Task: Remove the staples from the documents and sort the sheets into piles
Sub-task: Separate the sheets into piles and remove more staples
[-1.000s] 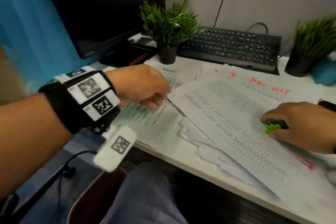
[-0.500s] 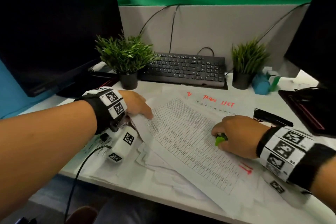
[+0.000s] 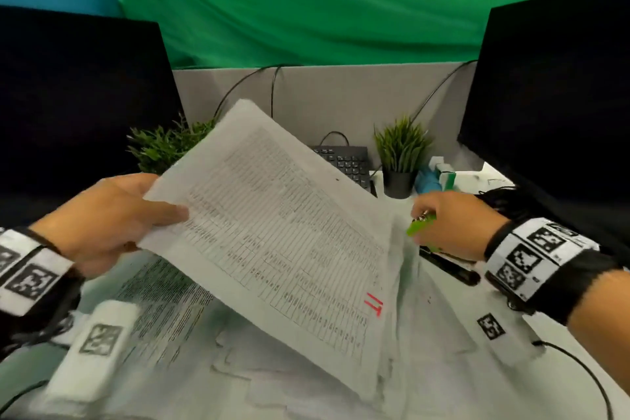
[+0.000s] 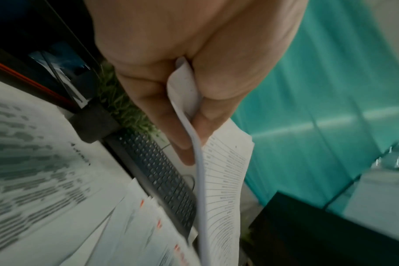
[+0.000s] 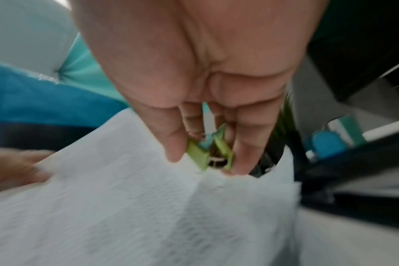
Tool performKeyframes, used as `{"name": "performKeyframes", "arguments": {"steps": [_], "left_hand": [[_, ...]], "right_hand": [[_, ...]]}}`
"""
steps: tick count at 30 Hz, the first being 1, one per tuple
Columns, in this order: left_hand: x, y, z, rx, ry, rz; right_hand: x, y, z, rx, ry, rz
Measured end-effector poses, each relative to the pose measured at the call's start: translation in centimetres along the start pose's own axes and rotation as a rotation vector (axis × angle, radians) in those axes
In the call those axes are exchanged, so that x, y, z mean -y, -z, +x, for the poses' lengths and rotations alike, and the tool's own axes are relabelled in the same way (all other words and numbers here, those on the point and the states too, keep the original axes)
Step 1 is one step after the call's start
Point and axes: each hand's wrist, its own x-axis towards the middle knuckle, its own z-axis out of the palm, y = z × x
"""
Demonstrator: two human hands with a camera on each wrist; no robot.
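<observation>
A stapled document with a printed table is lifted and tilted above the desk. My left hand pinches its left edge between thumb and fingers. My right hand grips a green staple remover at the document's right edge; the remover's jaws sit right by the paper, but contact is blurred. More printed sheets lie spread on the desk below, some with red writing.
Two small potted plants and a black keyboard stand at the back of the desk. Dark monitors flank both sides. A black pen lies under my right hand, a blue object by the right plant.
My left hand took hold of the table document's left edge and lifted it off the desk. My right hand rose with the staple remover, and the head view tilted upward.
</observation>
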Motion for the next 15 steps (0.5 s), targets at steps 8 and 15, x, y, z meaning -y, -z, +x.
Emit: {"name": "performKeyframes", "arguments": {"steps": [8, 15], "left_hand": [[27.7, 19.2, 18.7, -0.040, 0.013, -0.639], [4.5, 0.8, -2.3, -0.268, 0.018, -0.884]], "right_hand": [[2.2, -4.9, -1.8, 0.303, 0.238, -0.295], [5.9, -0.1, -3.1, 0.363, 0.176, 0.342]]}}
